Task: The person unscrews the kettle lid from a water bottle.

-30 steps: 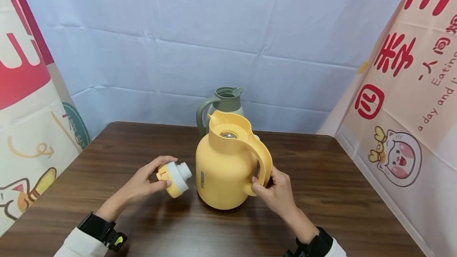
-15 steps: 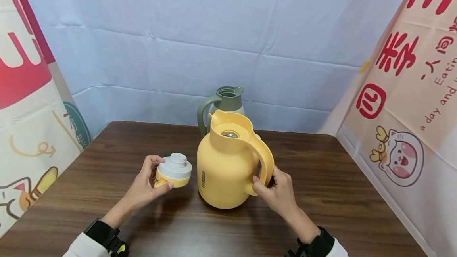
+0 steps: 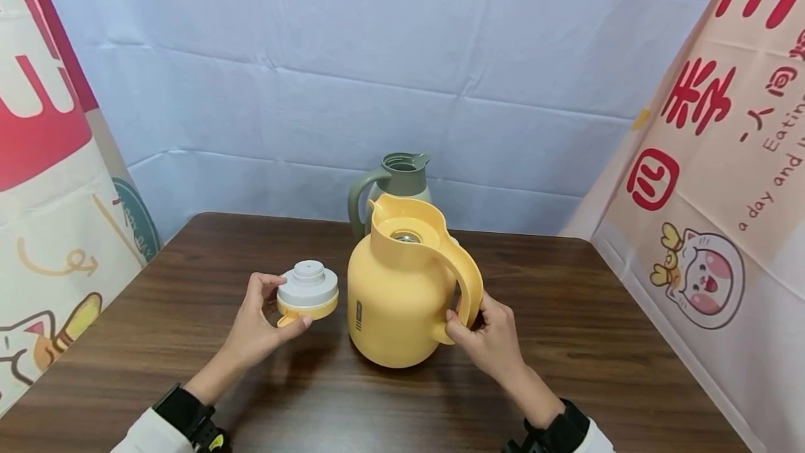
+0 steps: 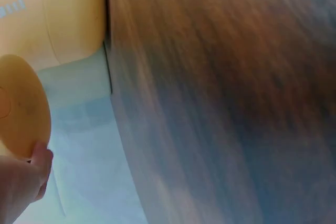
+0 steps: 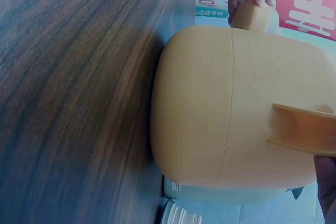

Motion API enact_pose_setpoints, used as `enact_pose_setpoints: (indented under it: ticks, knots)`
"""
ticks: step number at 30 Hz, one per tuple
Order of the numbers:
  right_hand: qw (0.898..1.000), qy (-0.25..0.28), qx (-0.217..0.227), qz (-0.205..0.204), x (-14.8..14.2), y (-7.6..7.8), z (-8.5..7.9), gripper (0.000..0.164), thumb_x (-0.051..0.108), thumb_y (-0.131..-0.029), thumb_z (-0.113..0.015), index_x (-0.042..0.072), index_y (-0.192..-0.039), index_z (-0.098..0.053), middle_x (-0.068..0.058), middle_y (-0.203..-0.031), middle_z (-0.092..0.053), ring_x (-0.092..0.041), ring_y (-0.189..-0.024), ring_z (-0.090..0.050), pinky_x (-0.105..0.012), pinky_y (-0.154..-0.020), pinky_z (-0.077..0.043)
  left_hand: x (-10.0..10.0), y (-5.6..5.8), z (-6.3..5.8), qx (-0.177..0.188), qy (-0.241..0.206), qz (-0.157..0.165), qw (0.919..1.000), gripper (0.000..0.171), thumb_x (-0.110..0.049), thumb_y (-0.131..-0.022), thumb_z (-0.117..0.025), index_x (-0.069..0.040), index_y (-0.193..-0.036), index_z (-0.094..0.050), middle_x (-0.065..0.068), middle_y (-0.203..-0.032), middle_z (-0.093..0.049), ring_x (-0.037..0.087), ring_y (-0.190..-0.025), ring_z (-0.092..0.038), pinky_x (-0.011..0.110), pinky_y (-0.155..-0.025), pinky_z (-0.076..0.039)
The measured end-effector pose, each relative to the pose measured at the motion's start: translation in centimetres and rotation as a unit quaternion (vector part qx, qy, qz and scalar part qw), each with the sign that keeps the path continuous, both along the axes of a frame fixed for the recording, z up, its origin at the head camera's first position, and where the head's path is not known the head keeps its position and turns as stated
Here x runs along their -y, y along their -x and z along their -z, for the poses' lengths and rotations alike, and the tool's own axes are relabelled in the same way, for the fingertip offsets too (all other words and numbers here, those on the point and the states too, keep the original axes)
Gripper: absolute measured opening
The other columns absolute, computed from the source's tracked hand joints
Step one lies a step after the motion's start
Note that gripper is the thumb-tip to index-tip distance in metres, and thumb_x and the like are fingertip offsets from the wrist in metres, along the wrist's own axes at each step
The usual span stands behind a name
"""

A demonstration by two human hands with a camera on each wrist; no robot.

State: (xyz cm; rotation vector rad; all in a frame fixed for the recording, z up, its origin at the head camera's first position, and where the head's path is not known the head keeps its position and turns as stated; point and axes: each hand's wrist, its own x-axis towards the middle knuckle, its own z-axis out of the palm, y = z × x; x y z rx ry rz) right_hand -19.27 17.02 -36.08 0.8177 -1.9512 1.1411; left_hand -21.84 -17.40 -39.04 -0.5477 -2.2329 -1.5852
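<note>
My left hand [image 3: 251,324] holds a yellow-and-white jug lid [image 3: 308,289] by its edge, left of the yellow thermos jug [image 3: 396,299]. The lid is upside down in the air, white plug upward and yellow cap below. In the left wrist view the smooth yellow top of the lid [image 4: 23,108] shows, with fingertips at its edge. The jug stands upright with its mouth uncovered. On the other side, my right hand [image 3: 493,341] grips the lower part of the jug's handle [image 3: 468,282]. Only a bit of that hand [image 5: 326,187] appears in the right wrist view.
Behind the yellow jug stands a green thermos jug [image 3: 402,177], its mouth uncovered and its lower body hidden. A lid with white threads [image 5: 181,214] lies near it in the right wrist view. The brown wooden table [image 3: 566,341] ends at a pale cloth backdrop [image 3: 283,89].
My left hand has turned the lid from sideways, plug facing right, to plug upward, and raised it slightly. The right hand keeps its grip on the jug, which stays in place.
</note>
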Motion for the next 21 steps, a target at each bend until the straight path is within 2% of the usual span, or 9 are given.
enact_pose_setpoints:
  ticks: [5, 8, 11, 13, 16, 21]
  knots:
    - [1.000, -0.002, 0.000, -0.002, 0.0, 0.0, 0.1, 0.020, -0.008, -0.069, -0.064, 0.008, -0.078, -0.056, 0.003, -0.059, -0.051, -0.001, -0.045, -0.044, -0.016, -0.038, -0.036, 0.2, 0.1, -0.7, 0.071, -0.020, 0.014, 0.9972, 0.070, -0.003, -0.070, -0.081, 0.001, -0.119, -0.032, 0.014, -0.121, -0.051, 0.019, -0.106, -0.048, 0.018, -0.083, -0.041]
    - [1.000, -0.003, -0.003, -0.003, 0.0, 0.1, 0.2, 0.021, -0.009, -0.068, -0.064, 0.008, -0.077, -0.055, 0.002, -0.059, -0.051, -0.002, -0.045, -0.043, -0.017, -0.037, -0.035, 0.5, 0.2, -1.1, 0.095, -0.004, 0.010, 0.9955, 0.073, -0.006, -0.069, -0.082, 0.001, -0.120, -0.030, 0.016, -0.123, -0.049, 0.024, -0.110, -0.048, 0.025, -0.088, -0.042]
    - [1.000, -0.004, -0.001, -0.001, 0.0, 0.0, 0.1, 0.020, -0.008, -0.068, -0.064, 0.009, -0.076, -0.055, 0.003, -0.059, -0.051, -0.002, -0.044, -0.043, -0.017, -0.037, -0.035, 0.7, 0.3, -1.3, 0.101, 0.051, -0.011, 0.9936, 0.075, -0.011, -0.066, -0.084, 0.000, -0.119, -0.032, 0.019, -0.121, -0.049, 0.030, -0.110, -0.051, 0.039, -0.088, -0.043]
    - [1.000, -0.005, 0.001, -0.001, 0.0, 0.0, 0.0, 0.020, -0.007, -0.069, -0.064, 0.008, -0.077, -0.055, 0.003, -0.059, -0.051, -0.002, -0.045, -0.044, -0.017, -0.037, -0.035, 0.7, 0.4, -1.3, 0.104, 0.096, -0.027, 0.9895, 0.075, -0.015, -0.064, -0.086, -0.001, -0.117, -0.034, 0.019, -0.118, -0.050, 0.032, -0.107, -0.053, 0.044, -0.084, -0.044]
    - [1.000, -0.007, 0.013, -0.001, 0.0, -0.1, -0.2, 0.020, -0.007, -0.070, -0.064, 0.010, -0.077, -0.055, 0.004, -0.059, -0.051, -0.003, -0.045, -0.044, -0.017, -0.037, -0.035, 0.7, 0.6, -1.2, 0.107, 0.162, -0.044, 0.9799, 0.075, -0.022, -0.061, -0.087, -0.004, -0.115, -0.037, 0.017, -0.111, -0.054, 0.030, -0.098, -0.056, 0.042, -0.075, -0.045]
    - [0.999, -0.007, 0.032, -0.001, 0.0, -0.2, -0.3, 0.020, -0.006, -0.072, -0.063, 0.012, -0.076, -0.054, 0.007, -0.060, -0.051, -0.002, -0.045, -0.043, -0.017, -0.038, -0.036, 0.7, 0.7, -0.9, 0.112, 0.207, -0.034, 0.9713, 0.073, -0.027, -0.061, -0.087, -0.005, -0.112, -0.039, 0.015, -0.106, -0.056, 0.024, -0.087, -0.057, 0.036, -0.068, -0.044]
